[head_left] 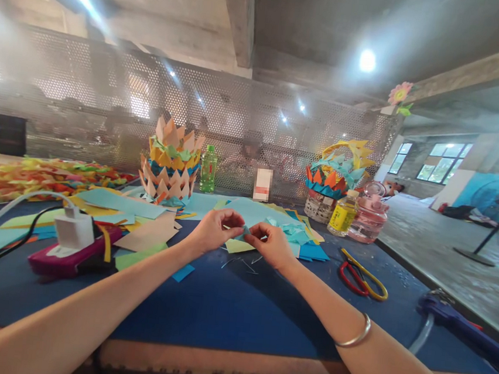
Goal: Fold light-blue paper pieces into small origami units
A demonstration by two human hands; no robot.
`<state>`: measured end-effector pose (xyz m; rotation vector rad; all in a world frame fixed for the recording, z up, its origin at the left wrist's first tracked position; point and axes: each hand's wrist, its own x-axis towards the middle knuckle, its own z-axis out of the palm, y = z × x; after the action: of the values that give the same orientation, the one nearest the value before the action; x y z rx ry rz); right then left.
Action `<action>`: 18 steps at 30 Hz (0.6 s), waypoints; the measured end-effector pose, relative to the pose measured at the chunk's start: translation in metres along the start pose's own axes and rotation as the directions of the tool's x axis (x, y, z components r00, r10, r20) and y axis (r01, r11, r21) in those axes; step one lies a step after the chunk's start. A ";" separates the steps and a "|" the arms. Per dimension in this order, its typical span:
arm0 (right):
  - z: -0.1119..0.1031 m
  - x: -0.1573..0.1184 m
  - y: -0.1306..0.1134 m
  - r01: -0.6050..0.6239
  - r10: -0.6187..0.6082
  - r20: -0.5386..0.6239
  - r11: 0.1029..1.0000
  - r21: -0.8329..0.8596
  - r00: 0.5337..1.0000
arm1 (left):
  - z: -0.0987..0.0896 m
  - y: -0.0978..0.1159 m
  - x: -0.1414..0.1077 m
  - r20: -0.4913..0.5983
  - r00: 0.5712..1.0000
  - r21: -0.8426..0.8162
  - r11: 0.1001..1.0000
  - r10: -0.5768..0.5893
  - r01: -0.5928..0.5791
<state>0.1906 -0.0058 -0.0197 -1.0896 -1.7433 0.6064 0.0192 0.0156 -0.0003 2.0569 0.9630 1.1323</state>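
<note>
Both of my hands meet over the middle of the blue-topped table, pinching one small light-blue folded paper piece (pixel 246 231) between the fingertips. My left hand (pixel 218 228) grips it from the left, my right hand (pixel 271 245) from the right. Part of the piece is hidden by the fingers. Just behind my right hand lies a heap of light-blue folded paper pieces (pixel 292 231). Under the hands a pale yellow-green paper sheet (pixel 237 246) shows, with several thin wire-like bits (pixel 242 263) in front of it.
Paper-petal baskets stand left (pixel 171 165) and right (pixel 328 174). A yellow bottle (pixel 343 213) and pink jug (pixel 369 219) are near red-and-yellow-handled scissors (pixel 362 277). A glue gun (pixel 452 321) lies far right. A purple power strip (pixel 70 255) with a white charger sits among loose paper sheets.
</note>
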 end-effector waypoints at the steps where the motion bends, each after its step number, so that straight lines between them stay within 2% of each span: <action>1: 0.001 0.000 0.000 0.001 -0.001 -0.004 1.000 0.004 1.000 | 0.000 -0.001 0.000 0.000 1.000 0.008 1.000 0.005 -0.005; 13: -0.001 -0.001 -0.001 0.042 -0.043 -0.087 0.999 -0.018 0.995 | -0.001 -0.005 0.000 -0.022 1.000 0.129 0.991 0.021 -0.017; 18: -0.001 0.000 -0.001 0.092 -0.089 -0.102 0.995 0.027 0.991 | 0.002 -0.010 0.001 -0.005 1.000 -0.027 0.999 -0.021 0.021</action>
<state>0.1908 -0.0065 -0.0191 -0.9961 -1.6805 0.5127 0.0179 0.0214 -0.0083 2.0189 0.9639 1.1341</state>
